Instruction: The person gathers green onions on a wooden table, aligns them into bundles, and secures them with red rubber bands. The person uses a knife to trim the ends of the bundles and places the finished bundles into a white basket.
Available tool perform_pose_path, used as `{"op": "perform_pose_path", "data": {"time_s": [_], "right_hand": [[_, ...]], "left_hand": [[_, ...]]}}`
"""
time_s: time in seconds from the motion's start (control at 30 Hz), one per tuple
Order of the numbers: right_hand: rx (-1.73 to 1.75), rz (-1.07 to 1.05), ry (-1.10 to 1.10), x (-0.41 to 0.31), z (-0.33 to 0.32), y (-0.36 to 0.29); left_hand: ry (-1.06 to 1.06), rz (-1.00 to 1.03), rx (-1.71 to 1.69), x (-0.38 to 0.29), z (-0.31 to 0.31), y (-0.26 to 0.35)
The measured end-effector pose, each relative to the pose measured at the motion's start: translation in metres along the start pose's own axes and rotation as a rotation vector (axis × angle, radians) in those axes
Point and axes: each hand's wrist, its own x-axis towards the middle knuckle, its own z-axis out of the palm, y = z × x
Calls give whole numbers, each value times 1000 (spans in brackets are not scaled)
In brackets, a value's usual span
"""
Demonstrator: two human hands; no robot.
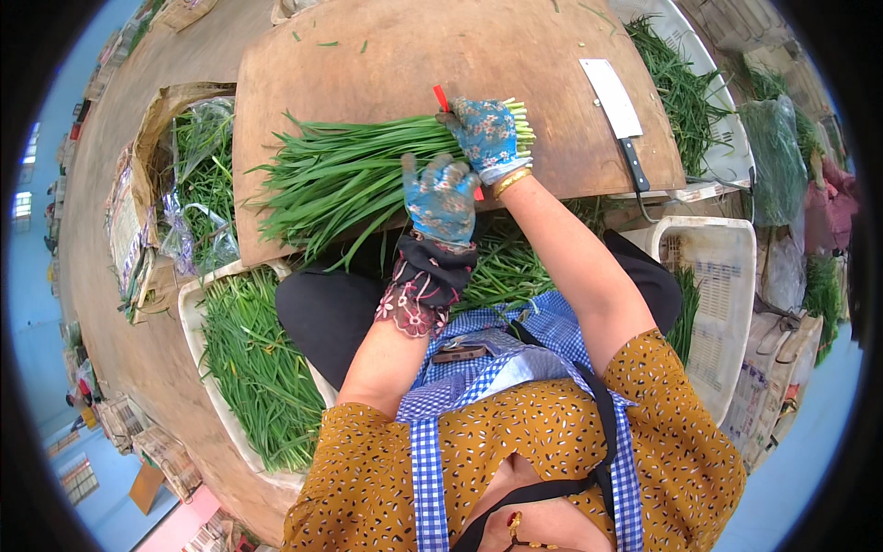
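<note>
A bunch of green garlic chives (345, 165) lies across the wooden board (414, 62), its leaf tips to the left and its pale cut ends to the right. My right hand (486, 134), in a blue flowered glove, grips the bunch near the cut ends, where a red tie (440, 98) sticks up. My left hand (441, 196), gloved alike and soiled, rests at the bunch's near edge with its fingers spread apart. Right of both hands lies a cleaver (617, 110) with a black handle, flat on the board.
A white crate of chives (200, 324) stands at lower left, and a bag of loose greens (148, 172) beyond it. At upper right is a white basket (741, 148) with leaves. Another crate (738, 276) stands at right. Loose chives (510, 269) lie between the knees.
</note>
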Motion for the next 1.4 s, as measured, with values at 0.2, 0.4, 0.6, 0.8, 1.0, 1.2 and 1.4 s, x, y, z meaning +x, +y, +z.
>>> {"op": "perform_pose_path", "data": {"time_s": [0.2,0.4,0.6,0.8,1.0,1.2,1.4], "right_hand": [[356,178,-107,5,-24,-6],[618,354,27,11,-6,5],[-84,51,140,18,-21,-18],[247,195,197,25,-3,4],[369,200,189,20,-15,-1],[341,-31,173,15,-19,-3],[516,-35,137,-2,-22,3]], "left_hand": [[-66,161,413,41,-13,-9],[-117,126,294,57,-1,-35],[-216,23,201,79,12,-65],[-288,-124,218,105,18,-59],[-310,-170,230,109,19,-52],[-352,-134,136,112,11,-54],[-455,-29,307,108,7,-43]]}}
